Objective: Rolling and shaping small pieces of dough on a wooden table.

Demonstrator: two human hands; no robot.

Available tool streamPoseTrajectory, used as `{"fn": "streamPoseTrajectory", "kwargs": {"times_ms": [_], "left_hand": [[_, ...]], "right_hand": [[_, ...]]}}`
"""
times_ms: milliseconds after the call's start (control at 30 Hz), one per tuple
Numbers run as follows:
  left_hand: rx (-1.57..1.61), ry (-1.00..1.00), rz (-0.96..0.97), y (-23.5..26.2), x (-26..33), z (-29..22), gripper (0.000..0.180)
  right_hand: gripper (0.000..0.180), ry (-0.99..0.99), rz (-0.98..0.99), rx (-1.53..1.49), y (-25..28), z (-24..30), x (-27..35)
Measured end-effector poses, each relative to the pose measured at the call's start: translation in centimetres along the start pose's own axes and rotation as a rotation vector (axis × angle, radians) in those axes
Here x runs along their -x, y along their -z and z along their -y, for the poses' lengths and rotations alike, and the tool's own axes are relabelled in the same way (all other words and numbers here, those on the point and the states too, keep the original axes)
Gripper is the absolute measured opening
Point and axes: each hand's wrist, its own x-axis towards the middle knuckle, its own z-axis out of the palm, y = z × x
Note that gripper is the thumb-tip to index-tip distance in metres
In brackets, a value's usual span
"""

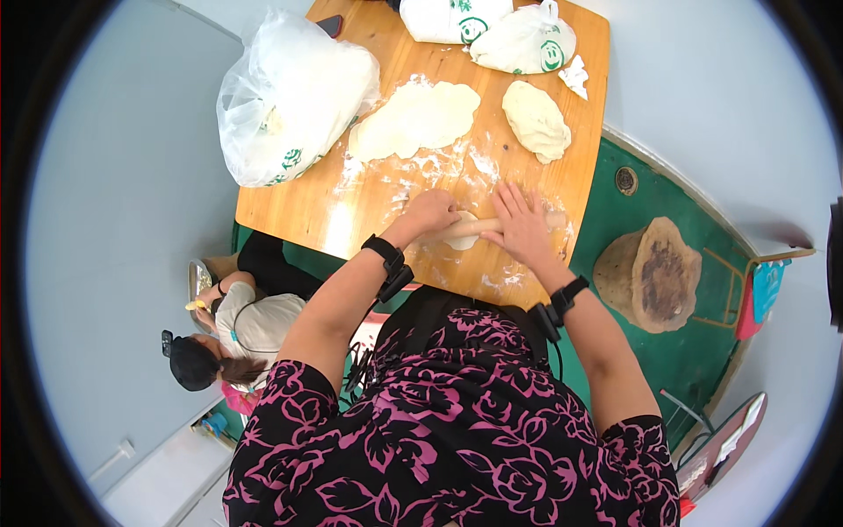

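Note:
A wooden rolling pin [481, 227] lies across a small flat round of dough [463, 242] near the table's front edge. My right hand [524, 227] presses flat on the pin's right part, fingers stretched out and spread. On the other side, my left hand [430, 214] is closed, its fingertips at the far left edge of the small round; its grip is partly hidden. Beyond my hands a large, uneven sheet of dough [417, 120] lies on floured wood. To its right sits a thicker oval piece of dough [536, 121].
On the wooden table [290, 208] stand a big translucent plastic bag [294, 101] at left and two white bags [457, 19] [527, 39] at the far side. A crumpled tissue [574, 76] lies far right. A person [250, 325] sits at left; a wooden stump [654, 274] stands at right.

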Motion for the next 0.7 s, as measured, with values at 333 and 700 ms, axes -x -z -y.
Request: {"fn": "streamPoseTrajectory", "kwargs": {"times_ms": [333,700], "left_hand": [[0.579,-0.005,0.14,0.2,1.2,-0.6,0.023],[0.177,0.131,0.048,-2.1,1.8,-1.1,0.03]], "right_hand": [[0.03,0.159,-0.082,-0.227,0.5,-0.5,5.4],[0.032,0.049,-0.145,-0.281,-0.4,-1.5,5.3]]}}
